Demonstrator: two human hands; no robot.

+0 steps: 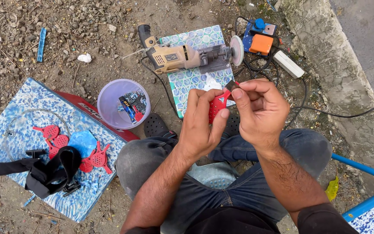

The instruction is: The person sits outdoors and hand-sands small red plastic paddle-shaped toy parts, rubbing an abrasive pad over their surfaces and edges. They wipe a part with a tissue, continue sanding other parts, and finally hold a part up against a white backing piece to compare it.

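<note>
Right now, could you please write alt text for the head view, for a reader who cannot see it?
A seated person's left hand holds a red perforated piece while the right hand pinches a small dark bit at its top edge. Beyond on the dirt lie a drill, a bowl and more red pieces.

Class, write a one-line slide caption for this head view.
Seated outdoors, left hand holds a red piece while right hand rubs it with a small pad, drill lying ahead.

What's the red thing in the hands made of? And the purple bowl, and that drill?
The red piece looks like matt moulded plastic: thin, evenly coloured, dotted with small holes. The bowl seems to be see-through plastic, since the ground shows through its lilac wall. The drill has a tan body, probably hard plastic, and a grey front that looks like metal, though that is less sure.
</note>
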